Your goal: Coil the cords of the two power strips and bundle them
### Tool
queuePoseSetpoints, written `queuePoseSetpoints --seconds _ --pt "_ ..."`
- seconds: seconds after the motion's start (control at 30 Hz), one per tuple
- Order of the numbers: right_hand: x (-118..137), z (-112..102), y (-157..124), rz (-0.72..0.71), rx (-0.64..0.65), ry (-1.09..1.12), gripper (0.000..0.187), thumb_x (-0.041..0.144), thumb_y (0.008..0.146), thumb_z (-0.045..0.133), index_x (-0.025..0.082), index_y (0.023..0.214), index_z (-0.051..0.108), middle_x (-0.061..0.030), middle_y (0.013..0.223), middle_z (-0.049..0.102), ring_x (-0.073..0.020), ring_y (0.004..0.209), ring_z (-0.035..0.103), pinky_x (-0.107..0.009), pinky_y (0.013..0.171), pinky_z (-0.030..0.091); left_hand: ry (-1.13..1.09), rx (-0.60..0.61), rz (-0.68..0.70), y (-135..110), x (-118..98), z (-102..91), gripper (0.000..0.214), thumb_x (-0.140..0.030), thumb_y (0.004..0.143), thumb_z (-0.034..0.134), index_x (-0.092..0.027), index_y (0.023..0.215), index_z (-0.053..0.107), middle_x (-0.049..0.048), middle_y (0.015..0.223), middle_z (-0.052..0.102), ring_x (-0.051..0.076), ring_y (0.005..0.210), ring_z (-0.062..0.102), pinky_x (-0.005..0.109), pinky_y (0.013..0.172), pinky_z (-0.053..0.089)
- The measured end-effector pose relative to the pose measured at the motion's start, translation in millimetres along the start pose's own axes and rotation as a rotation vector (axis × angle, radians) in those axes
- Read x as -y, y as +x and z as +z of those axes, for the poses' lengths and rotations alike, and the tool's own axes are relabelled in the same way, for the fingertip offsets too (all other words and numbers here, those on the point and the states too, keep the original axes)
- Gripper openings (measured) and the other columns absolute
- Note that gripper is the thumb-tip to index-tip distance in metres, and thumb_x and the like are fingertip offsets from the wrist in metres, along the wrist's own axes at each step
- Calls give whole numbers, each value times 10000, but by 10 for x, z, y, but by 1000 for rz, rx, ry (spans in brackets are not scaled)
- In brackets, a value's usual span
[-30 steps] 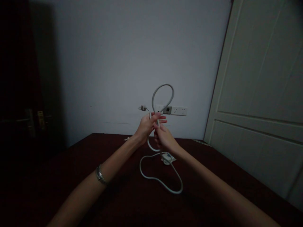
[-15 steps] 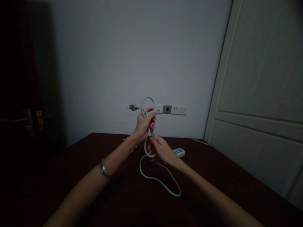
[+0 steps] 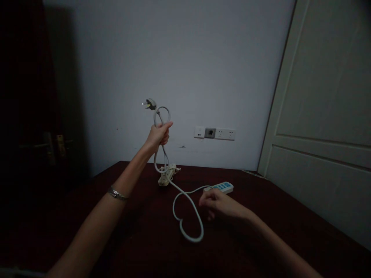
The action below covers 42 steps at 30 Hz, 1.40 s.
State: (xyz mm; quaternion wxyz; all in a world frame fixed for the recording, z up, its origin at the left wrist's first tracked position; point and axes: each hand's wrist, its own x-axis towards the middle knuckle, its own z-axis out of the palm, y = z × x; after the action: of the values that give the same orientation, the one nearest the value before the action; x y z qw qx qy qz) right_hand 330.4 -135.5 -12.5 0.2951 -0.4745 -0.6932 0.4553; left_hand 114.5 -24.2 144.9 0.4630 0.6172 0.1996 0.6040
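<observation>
My left hand [image 3: 160,135] is closed around a looped pale power cord [image 3: 199,224], raised in front of the wall. The plug [image 3: 150,104] sticks out above the fist, its pins pointing left. Loops of cord show above and below the fist. From there the cord runs down to the table, bends in a wide curve and reaches a white power strip [image 3: 225,187] with blue sockets. My right hand [image 3: 213,202] hovers just in front of the strip, near the cord, its fingers curled loosely and apart, holding nothing I can see.
Behind the left hand's cord loops lies a second off-white power strip [image 3: 167,177] with its cord on the dark red table [image 3: 139,224]. Wall sockets [image 3: 225,134] sit above the table's back edge. A pale panelled door [image 3: 321,116] stands at right, a dark door with a handle [image 3: 60,146] at left.
My left hand has moved up and left with the looped cord and plug. My right hand has let go of the cord and moved right and down, toward the blue-socket strip.
</observation>
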Motion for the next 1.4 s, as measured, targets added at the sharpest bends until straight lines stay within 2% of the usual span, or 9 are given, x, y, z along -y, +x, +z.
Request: queuePoseSetpoints --seconds 0.17,0.37,0.5,0.6,0.7,0.8,1.0,1.2,1.4 --pt "115 -109 85 -113 -255 20 252 403 748 558 167 838 557 -18 810 548 -125 702 549 -295 636 502 118 61 -23 -65 182 76 429 -330 777 593 -202 497 294 -96 323 259 15 240 201 153 281 110" --pt "-167 280 370 -68 -300 -242 672 485 677 636 148 1230 459 -133 1129 566 -233 977 567 -366 848 434 12 36 -2 -129 155 339 417 -314 801 572 -203 526 279 -103 363 228 7 254 201 147 302 98" --pt "-392 541 434 -75 -177 -342 295 293 681 621 156 942 624 -93 977 646 -232 904 594 -330 793 440 -19 -35 25 -115 113 352 354 -251 757 621 -196 564 330 -111 377 240 6 255 200 148 305 95" --pt "-473 573 449 -56 -154 -273 84 214 712 546 166 770 585 -45 774 655 -165 708 593 -263 628 436 21 -91 52 -107 95 283 338 -208 717 653 -191 567 351 -109 380 262 1 260 205 147 309 95" --pt "-424 411 452 -57 -191 -31 167 330 807 456 172 826 506 -8 652 611 -118 550 547 -227 514 403 150 -79 63 -94 118 160 298 -192 710 652 -182 562 394 -96 374 293 3 268 213 153 317 109" --pt "-223 105 437 -114 -326 113 315 474 788 470 176 886 498 55 540 486 -99 431 485 -218 438 380 374 106 -48 -89 219 48 250 -259 738 633 -160 559 488 -84 347 271 15 272 207 175 322 125" --pt "274 -408 474 -236 -493 -61 393 506 725 547 128 809 613 44 494 426 -67 405 366 -199 381 263 640 473 -175 -203 575 121 338 -437 754 575 -108 764 656 49 610 586 62 408 404 197 368 250" --pt "444 -583 600 -217 -491 120 325 466 670 612 148 723 574 87 412 320 -50 343 294 -201 355 209 630 400 20 -196 958 249 314 -408 797 507 -131 841 648 18 681 590 87 531 448 189 469 315" --pt "494 -689 618 -108 -265 127 290 424 676 639 142 733 603 98 375 303 -39 307 265 -191 328 203 626 377 26 -188 1061 297 318 -400 782 525 -140 603 562 -40 480 415 88 451 382 191 421 257"
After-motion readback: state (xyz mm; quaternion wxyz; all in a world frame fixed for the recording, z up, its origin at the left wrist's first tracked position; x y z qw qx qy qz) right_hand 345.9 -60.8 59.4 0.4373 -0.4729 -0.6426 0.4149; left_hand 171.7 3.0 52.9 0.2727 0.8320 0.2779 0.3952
